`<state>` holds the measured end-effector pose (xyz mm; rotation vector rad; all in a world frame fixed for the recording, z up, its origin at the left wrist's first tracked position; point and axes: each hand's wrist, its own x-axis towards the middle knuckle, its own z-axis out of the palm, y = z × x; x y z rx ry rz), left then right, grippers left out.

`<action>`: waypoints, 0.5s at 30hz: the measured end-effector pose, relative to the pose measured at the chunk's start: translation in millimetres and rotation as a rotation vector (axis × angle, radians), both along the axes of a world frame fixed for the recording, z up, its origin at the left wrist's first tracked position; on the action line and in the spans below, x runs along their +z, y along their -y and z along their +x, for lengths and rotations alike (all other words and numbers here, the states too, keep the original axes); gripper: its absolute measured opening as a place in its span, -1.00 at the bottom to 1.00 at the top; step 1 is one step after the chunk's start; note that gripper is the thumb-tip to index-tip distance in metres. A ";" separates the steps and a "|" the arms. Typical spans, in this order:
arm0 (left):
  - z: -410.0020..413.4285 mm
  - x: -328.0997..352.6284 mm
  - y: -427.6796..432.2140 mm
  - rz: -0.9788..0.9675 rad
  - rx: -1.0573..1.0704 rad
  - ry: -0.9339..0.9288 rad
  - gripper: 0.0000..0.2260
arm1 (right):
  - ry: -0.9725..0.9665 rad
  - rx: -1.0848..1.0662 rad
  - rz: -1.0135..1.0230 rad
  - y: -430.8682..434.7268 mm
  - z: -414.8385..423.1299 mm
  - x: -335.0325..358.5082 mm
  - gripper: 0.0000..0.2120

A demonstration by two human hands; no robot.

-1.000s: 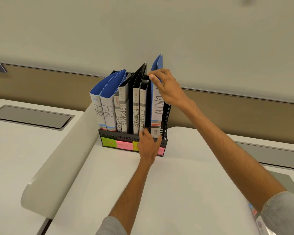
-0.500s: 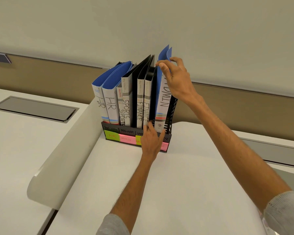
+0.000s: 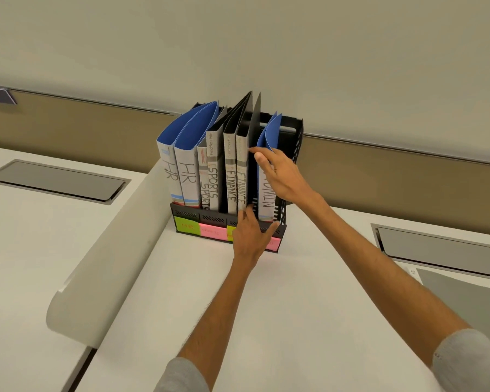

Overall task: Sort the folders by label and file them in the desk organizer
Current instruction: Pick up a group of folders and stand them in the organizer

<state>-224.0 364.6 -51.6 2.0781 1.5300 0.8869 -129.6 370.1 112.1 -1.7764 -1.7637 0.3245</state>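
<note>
A black mesh desk organizer stands on the white table against the wall, with coloured sticky labels along its front. Upright in it from left to right are two blue HR folders, two SPORTS folders, two black FINANCE folders and a blue ADMIN folder in the right slot. My right hand rests on the upper front of the ADMIN folder, fingers against its spine. My left hand presses on the organizer's front edge below the FINANCE and ADMIN folders, fingers spread.
A rolled edge of white sheet curls up left of the organizer. Grey cable hatches are set into the desk on both sides. A grey mat lies at the right edge.
The ADMIN folder has dropped lower into the right slot, its blue top now below the black folders' tops. My right hand moved down with it. My left hand stayed at the organizer's front.
</note>
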 end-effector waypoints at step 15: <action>13.8 17.5 6.5 -0.013 0.038 0.010 -0.50 | 0.018 -0.023 -0.053 9.4 4.9 10.2 -0.63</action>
